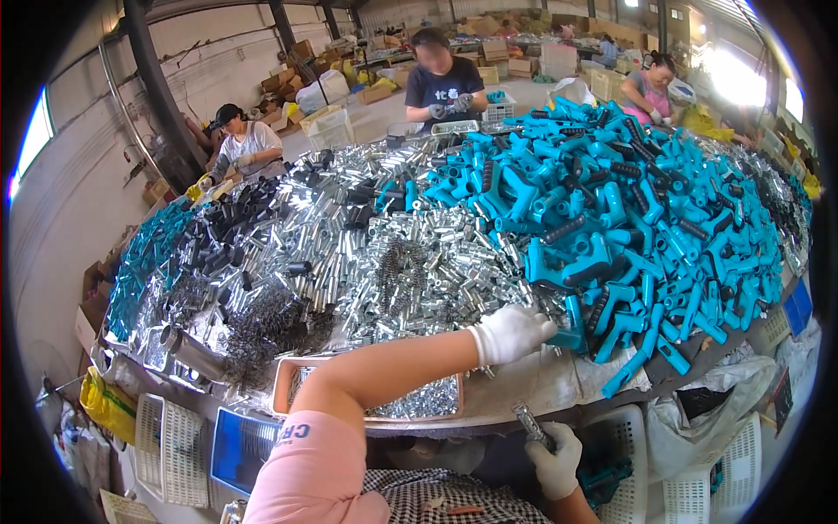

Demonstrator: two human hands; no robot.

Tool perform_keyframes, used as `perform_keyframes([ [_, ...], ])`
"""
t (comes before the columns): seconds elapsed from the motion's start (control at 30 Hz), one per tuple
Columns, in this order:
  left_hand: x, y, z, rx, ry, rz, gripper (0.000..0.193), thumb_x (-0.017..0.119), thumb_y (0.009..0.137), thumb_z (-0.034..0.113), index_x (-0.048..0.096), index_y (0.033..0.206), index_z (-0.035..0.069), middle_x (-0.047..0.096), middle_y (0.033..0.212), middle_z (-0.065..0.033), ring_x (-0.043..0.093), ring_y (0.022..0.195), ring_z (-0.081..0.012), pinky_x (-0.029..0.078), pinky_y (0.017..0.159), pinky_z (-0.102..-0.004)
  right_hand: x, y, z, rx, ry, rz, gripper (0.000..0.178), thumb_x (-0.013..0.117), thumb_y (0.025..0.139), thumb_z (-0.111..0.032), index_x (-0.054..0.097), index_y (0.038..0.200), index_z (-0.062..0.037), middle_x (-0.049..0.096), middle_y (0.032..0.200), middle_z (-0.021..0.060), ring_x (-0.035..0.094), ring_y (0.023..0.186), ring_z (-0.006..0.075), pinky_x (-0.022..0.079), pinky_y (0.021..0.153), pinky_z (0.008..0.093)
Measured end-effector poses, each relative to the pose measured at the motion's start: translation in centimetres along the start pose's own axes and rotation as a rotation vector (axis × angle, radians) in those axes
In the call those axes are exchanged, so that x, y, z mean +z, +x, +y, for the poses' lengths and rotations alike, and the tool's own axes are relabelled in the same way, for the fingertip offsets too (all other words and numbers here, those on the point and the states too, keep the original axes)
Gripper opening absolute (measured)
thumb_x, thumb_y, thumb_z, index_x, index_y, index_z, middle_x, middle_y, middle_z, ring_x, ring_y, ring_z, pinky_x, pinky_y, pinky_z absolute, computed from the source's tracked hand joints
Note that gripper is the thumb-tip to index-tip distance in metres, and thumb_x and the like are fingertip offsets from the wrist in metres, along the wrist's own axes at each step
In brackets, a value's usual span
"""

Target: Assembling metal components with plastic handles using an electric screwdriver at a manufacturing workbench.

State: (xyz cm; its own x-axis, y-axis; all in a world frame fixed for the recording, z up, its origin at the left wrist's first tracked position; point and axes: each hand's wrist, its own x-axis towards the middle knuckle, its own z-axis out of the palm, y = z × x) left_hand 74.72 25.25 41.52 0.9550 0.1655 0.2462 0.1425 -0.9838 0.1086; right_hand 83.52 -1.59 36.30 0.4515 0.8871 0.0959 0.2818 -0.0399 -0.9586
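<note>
My left hand (515, 334), in a white glove, reaches across the front of the table. Its fingers are drawn together at the edge of the metal parts pile (436, 262), close beside a teal plastic housing (572, 330); whether they grip anything is hidden. Lower and nearer to me, my right hand (556, 460), also gloved, is closed around a short silver metal cylinder (527, 421) that sticks up past the fingers. A large heap of teal pistol-shaped housings (628, 236), some with black grips, lies to the right of my left hand.
An orange-rimmed tray (284, 389) of small metal pieces sits under my left forearm. Dark springs (271, 323) lie left of it, beside a metal tube (192, 352). White crates (179, 450) and a blue crate (243, 450) stand below the table edge. Three people work across the table.
</note>
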Motion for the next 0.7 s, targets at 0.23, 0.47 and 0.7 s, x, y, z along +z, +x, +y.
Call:
perform_keyframes([
  [0.23, -7.1, -14.2, 2.5, -0.134, -0.219, 0.236, 0.04, 0.075, 0.072, 0.009, 0.06, 0.109, 0.006, 0.061, 0.09, -0.0122, 0.064, 0.082, -0.0331, 0.053, 0.07, -0.0442, 1.1, -1.5, 0.1, -0.088, 0.041, -0.095, 0.024, 0.076, 0.068, -0.003, 0.065, 0.089, 0.0039, 0.061, 0.075, 0.0045, 0.054, 0.064, 0.0103, 0.046, 0.061, 0.0271],
  [0.47, -10.2, -24.6, 6.8, -0.334, -0.345, 0.126, 0.038, 0.077, 0.068, 0.005, 0.065, 0.105, 0.005, 0.062, 0.102, -0.0127, 0.066, 0.091, -0.0323, 0.055, 0.078, -0.0403, 3.9, -2.3, -2.6, -0.166, -0.05, -0.275, 0.034, 0.085, 0.069, -0.013, 0.069, 0.095, 0.0028, 0.071, 0.084, 0.0146, 0.07, 0.073, 0.021, 0.054, 0.068, 0.0312],
  [0.7, -11.7, -29.3, 9.9, -0.358, -0.446, 0.067, 0.041, 0.079, 0.076, 0.011, 0.067, 0.115, 0.004, 0.062, 0.109, -0.0128, 0.066, 0.095, -0.0304, 0.055, 0.081, -0.0386, 7.5, -3.9, -4.3, -0.256, 0.036, -0.478, 0.035, 0.084, 0.074, -0.016, 0.071, 0.101, 0.0022, 0.073, 0.094, 0.0152, 0.073, 0.084, 0.023, 0.056, 0.077, 0.0314],
])
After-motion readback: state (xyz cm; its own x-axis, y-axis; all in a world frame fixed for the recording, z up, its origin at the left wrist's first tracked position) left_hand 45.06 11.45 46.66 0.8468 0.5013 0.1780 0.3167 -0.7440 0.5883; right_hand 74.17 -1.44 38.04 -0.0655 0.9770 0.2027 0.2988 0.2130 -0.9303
